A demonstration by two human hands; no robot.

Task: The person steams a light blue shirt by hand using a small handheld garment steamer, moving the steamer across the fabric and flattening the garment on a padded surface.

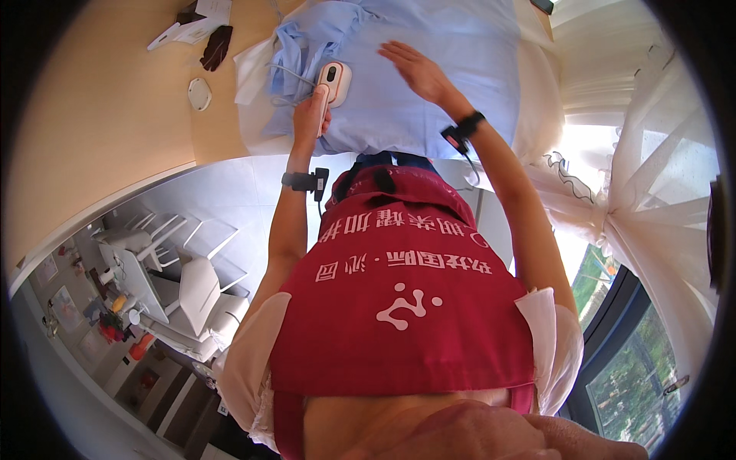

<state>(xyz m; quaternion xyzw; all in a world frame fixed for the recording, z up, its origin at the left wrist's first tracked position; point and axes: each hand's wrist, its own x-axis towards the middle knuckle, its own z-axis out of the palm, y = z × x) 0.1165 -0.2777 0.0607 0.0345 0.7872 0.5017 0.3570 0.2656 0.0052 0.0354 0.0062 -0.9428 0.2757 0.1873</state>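
Note:
My left hand [311,118] grips the handle of a white handheld steam iron [335,84] with rose-gold trim. The iron lies over a light blue cloth garment [397,118] near its left side, beside a bunched blue part [293,52]. A thin grey cord [287,71] runs among the folds by the iron. To the right, my right hand [415,70] is stretched flat over the blue cloth, fingers extended, holding nothing. Whether its palm touches the cloth, I cannot tell. Each wrist wears a black strap with a small device.
White cloth [253,75] spreads beneath the garment on a tan wooden surface [126,109]. A white round-cornered item [199,94], a dark brown object [217,48] and an opened white box [195,29] lie at left. Sheer curtains [638,172] hang at right. White chairs [198,296] stand behind, lower left.

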